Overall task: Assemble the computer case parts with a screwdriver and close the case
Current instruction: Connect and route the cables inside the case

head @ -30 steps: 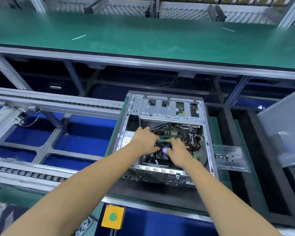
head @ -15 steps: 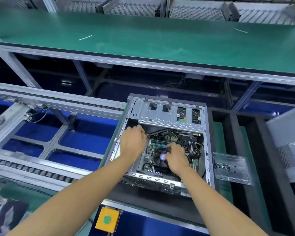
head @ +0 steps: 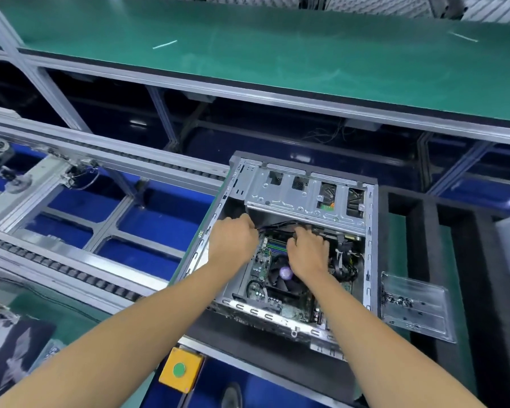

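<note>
Down inside the open computer case (head: 368, 245), lying on its side on the black foam pad (head: 277, 357) of the tabletop, we are reaching with both arms stretched forward and slightly inward. Our left hand (head: 233, 242) is sitting near the case's left wall with the knuckles up and the fingers curled around a bundle of black cables (head: 277, 224) running under the drive cage (head: 306, 198). Our right hand (head: 308, 254) is hovering just beside it, over the motherboard (head: 262, 260), palm down, with its fingers bent down into the same cables; we cannot tell whether it is actually pinching them or only pressing on them. The two hands are lying close together but not touching. Just below our right wrist the cooler fan (head: 281, 276) is showing its round purple hub. To the right of the case, a clear plastic tray (head: 415, 307) is holding a few small screws (head: 396, 301). Near our left forearm a yellow box with a green button (head: 179, 370) is sitting at the tabletop's edge.
</note>
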Available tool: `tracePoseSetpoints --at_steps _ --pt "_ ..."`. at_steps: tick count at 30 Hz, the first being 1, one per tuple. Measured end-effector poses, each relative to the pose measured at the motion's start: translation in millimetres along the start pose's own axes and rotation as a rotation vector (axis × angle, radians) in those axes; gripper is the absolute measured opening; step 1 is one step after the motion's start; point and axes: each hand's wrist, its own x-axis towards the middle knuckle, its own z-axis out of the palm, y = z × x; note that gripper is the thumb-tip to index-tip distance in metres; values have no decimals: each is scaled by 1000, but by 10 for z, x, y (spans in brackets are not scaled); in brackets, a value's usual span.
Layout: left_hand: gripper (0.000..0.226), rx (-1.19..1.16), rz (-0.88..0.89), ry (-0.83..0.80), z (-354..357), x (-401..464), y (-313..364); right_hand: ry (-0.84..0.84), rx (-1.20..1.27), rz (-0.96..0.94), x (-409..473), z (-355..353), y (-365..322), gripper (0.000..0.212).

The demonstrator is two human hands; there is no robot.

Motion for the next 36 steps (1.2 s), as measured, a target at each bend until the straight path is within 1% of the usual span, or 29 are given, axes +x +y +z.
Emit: tracePoseSetpoints --at_steps 2,4,6,7,9,10,12,16,18,19,20,23,25,27,29,31,33,34,36 --pt "32 76 17 -92 -14 18 40 -44 16 8 16 -4 13 33" --pt "35 158 11 -206 -69 66 81 -96 -20 5 21 15 25 37" --pt "39 271 7 -401 -161 188 115 -133 -87 2 16 35 33 42" --pt "44 302 24 -526 -207 279 123 -148 -109 5 15 43 33 44" --pt "42 264 69 -781 -278 465 159 -163 -108 29 16 63 22 47" --pt "39 228 87 -870 -287 541 192 -157 -95 42 13 77 16 48" --pt "48 143 55 -954 -245 664 228 -130 -79 59 -8 114 2 48" --pt "81 -40 -99 -1002 -113 833 160 -87 -66 82 -42 148 8 48" --pt "89 -41 -109 -1023 -59 883 81 -77 -51 98 -54 151 8 50" --pt "89 -36 -108 -1016 -41 894 56 -62 -51 96 -53 155 5 49" --pt "86 -42 -103 -1007 -21 897 43 -46 -52 96 -52 161 4 46" --pt "67 -116 -132 -971 37 910 23 -21 -49 119 -53 191 18 34" --pt "66 -146 -139 -980 36 909 27 -11 -50 132 -53 206 30 31" --pt "67 -145 -138 -976 18 899 33 6 -36 132 -49 222 33 33" --pt "65 -124 -139 -945 29 905 37 25 -30 112 -45 235 32 41" --pt "56 -53 -93 -935 39 886 72 33 -28 107 -43 249 40 45" --pt "45 87 10 -914 56 867 134 39 -21 120 -39 259 51 42" --pt "45 154 52 -907 66 850 173 39 -17 127 -39 262 54 40" --pt "52 238 77 -903 99 831 230 44 -17 130 -33 269 56 37"
